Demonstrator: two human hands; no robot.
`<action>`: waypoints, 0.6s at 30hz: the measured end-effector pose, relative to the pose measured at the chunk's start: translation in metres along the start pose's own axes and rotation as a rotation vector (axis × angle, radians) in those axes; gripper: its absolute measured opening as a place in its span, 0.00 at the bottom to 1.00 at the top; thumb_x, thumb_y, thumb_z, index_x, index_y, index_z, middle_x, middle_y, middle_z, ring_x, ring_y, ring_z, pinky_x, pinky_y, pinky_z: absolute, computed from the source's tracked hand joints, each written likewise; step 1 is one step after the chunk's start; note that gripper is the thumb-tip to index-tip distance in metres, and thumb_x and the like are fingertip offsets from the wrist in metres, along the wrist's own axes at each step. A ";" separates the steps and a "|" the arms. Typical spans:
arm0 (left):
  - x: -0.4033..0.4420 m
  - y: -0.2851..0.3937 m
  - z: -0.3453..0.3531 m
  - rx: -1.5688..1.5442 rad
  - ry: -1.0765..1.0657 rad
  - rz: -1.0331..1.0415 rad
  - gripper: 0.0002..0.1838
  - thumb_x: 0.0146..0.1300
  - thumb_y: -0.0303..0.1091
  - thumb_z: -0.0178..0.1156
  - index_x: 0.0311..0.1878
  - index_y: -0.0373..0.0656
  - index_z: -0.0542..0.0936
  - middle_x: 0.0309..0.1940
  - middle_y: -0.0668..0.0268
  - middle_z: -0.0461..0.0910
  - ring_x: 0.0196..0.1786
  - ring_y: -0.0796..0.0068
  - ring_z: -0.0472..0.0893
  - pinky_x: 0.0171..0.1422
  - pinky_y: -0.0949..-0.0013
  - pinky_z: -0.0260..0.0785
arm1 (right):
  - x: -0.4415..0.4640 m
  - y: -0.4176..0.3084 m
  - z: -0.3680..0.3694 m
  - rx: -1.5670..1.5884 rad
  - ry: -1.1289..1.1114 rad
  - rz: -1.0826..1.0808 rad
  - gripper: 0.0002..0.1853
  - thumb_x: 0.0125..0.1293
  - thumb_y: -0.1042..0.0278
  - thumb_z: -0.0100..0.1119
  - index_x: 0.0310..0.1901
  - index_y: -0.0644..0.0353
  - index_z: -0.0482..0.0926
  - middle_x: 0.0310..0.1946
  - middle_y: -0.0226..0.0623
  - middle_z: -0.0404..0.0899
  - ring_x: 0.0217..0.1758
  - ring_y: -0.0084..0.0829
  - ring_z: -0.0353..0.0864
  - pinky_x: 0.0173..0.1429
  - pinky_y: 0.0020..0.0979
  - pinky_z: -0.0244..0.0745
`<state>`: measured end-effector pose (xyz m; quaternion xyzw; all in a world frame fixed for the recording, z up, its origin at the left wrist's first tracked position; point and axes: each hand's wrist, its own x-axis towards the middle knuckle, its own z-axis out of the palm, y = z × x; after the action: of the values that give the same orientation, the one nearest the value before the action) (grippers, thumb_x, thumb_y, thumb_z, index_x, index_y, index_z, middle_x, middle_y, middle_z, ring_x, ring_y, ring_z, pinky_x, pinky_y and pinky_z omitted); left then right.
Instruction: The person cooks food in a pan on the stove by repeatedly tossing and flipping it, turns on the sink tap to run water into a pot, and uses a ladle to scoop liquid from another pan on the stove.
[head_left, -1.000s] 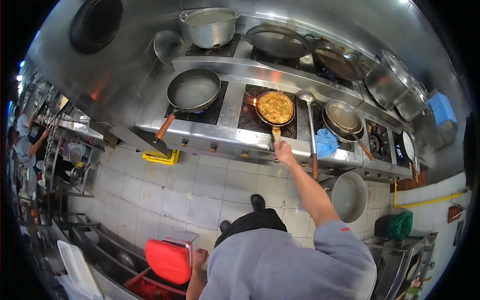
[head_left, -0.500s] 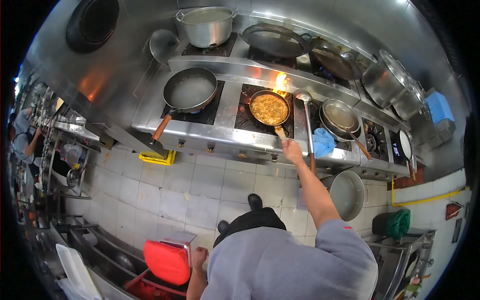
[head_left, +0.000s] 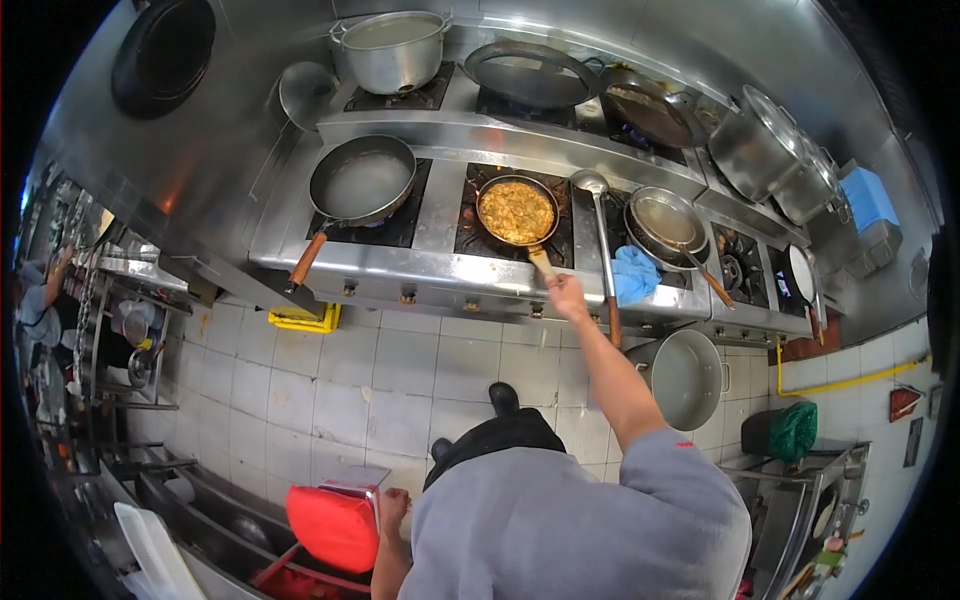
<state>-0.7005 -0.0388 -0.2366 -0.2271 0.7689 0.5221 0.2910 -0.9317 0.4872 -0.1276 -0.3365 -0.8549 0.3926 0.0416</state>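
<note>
My right hand [head_left: 567,296] is closed around the pale handle of a small frying pan [head_left: 541,244]. The pan sits over a front burner, and a browned, lumpy egg-like mixture [head_left: 516,210] fills it. Right of the pan, a long ladle [head_left: 604,235] lies with its bowl toward the back and its wooden handle over the stove's front edge. Down at my side, my left hand [head_left: 396,508] has its fingers curled, beside a metal box [head_left: 358,480] and a red padded item [head_left: 333,527]. What it holds, if anything, is hidden.
A large frying pan [head_left: 362,180] stands on the left burner, its handle jutting forward. A blue cloth [head_left: 635,275] and stacked strainer and pan [head_left: 665,222] are to the right. A big pot [head_left: 683,380] stands on the floor. Another person [head_left: 42,310] is at far left.
The tall flame behind the small frying pan is gone. My right hand still grips its handle, and the whole view has shifted slightly.
</note>
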 end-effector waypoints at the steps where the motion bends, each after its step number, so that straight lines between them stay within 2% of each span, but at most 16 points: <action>1: 0.003 -0.009 0.000 0.001 0.003 -0.002 0.07 0.51 0.29 0.52 0.30 0.34 0.72 0.17 0.63 0.73 0.17 0.75 0.72 0.19 0.75 0.65 | 0.005 0.006 -0.005 -0.152 0.079 -0.057 0.19 0.56 0.53 0.50 0.34 0.62 0.76 0.29 0.48 0.77 0.34 0.44 0.77 0.39 0.40 0.71; 4: 0.005 -0.019 -0.001 -0.064 0.009 -0.046 0.07 0.50 0.28 0.52 0.31 0.34 0.72 0.17 0.64 0.73 0.17 0.75 0.72 0.19 0.75 0.65 | 0.005 -0.005 -0.022 -0.146 0.097 -0.011 0.20 0.56 0.52 0.47 0.34 0.64 0.76 0.28 0.50 0.77 0.40 0.48 0.74 0.43 0.40 0.67; 7: -0.007 -0.019 -0.001 -0.153 0.008 0.013 0.07 0.50 0.28 0.52 0.31 0.34 0.72 0.17 0.64 0.73 0.18 0.75 0.72 0.19 0.76 0.65 | -0.002 -0.011 0.010 -0.118 0.160 -0.061 0.19 0.56 0.54 0.48 0.31 0.65 0.76 0.29 0.50 0.76 0.38 0.49 0.75 0.41 0.41 0.68; 9: 0.002 -0.045 -0.005 0.179 -0.051 -0.031 0.06 0.50 0.28 0.51 0.31 0.35 0.72 0.17 0.63 0.73 0.17 0.75 0.72 0.19 0.76 0.65 | -0.011 -0.030 0.017 -0.050 0.077 -0.018 0.19 0.56 0.52 0.50 0.35 0.63 0.76 0.33 0.54 0.75 0.40 0.50 0.73 0.45 0.42 0.67; 10: 0.001 -0.046 -0.004 0.183 -0.055 -0.035 0.06 0.50 0.28 0.51 0.31 0.35 0.72 0.17 0.63 0.73 0.17 0.75 0.72 0.19 0.76 0.65 | -0.009 -0.034 0.026 0.056 0.025 0.019 0.23 0.57 0.49 0.47 0.36 0.66 0.75 0.29 0.51 0.76 0.36 0.45 0.77 0.39 0.42 0.72; 11: 0.001 -0.047 -0.004 0.106 -0.072 0.016 0.07 0.50 0.27 0.51 0.32 0.34 0.72 0.17 0.63 0.73 0.17 0.75 0.72 0.19 0.76 0.65 | -0.013 -0.031 0.030 0.055 0.024 0.026 0.23 0.57 0.49 0.47 0.36 0.66 0.75 0.29 0.51 0.76 0.36 0.45 0.77 0.39 0.42 0.72; 13: -0.002 -0.038 -0.003 0.028 -0.090 0.066 0.07 0.50 0.27 0.50 0.33 0.34 0.72 0.17 0.62 0.73 0.17 0.75 0.72 0.19 0.76 0.65 | -0.025 -0.036 0.033 0.544 -0.032 0.158 0.26 0.61 0.45 0.41 0.33 0.64 0.73 0.22 0.37 0.74 0.22 0.25 0.75 0.18 0.30 0.69; 14: -0.013 -0.017 -0.001 -0.065 -0.040 0.032 0.08 0.50 0.27 0.50 0.34 0.33 0.72 0.18 0.62 0.74 0.17 0.75 0.72 0.19 0.76 0.65 | -0.027 -0.029 0.037 0.703 0.008 0.214 0.28 0.62 0.42 0.36 0.35 0.64 0.71 0.23 0.36 0.72 0.17 0.27 0.72 0.17 0.30 0.69; 15: -0.019 -0.006 0.000 -0.160 0.011 -0.002 0.09 0.50 0.26 0.50 0.35 0.32 0.72 0.18 0.61 0.74 0.17 0.75 0.73 0.20 0.77 0.65 | -0.030 -0.015 0.043 0.701 0.005 0.212 0.28 0.62 0.42 0.36 0.35 0.64 0.71 0.23 0.36 0.72 0.17 0.27 0.72 0.17 0.30 0.69; 17: -0.008 -0.018 -0.002 -0.101 -0.007 -0.049 0.10 0.50 0.26 0.49 0.37 0.32 0.71 0.18 0.61 0.75 0.17 0.75 0.73 0.20 0.77 0.65 | -0.043 0.028 0.055 0.877 -0.007 0.300 0.28 0.62 0.42 0.35 0.29 0.63 0.72 0.18 0.34 0.71 0.13 0.27 0.69 0.16 0.29 0.67; 18: -0.004 -0.023 -0.002 -0.039 -0.028 -0.092 0.11 0.50 0.25 0.49 0.38 0.31 0.71 0.19 0.60 0.75 0.17 0.75 0.73 0.20 0.77 0.65 | -0.052 0.059 0.060 0.728 -0.153 0.274 0.28 0.61 0.41 0.36 0.26 0.62 0.72 0.15 0.34 0.69 0.13 0.26 0.69 0.16 0.29 0.66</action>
<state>-0.6827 -0.0489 -0.2489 -0.2605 0.7430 0.5263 0.3211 -0.8797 0.4440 -0.2001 -0.3805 -0.6077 0.6958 0.0414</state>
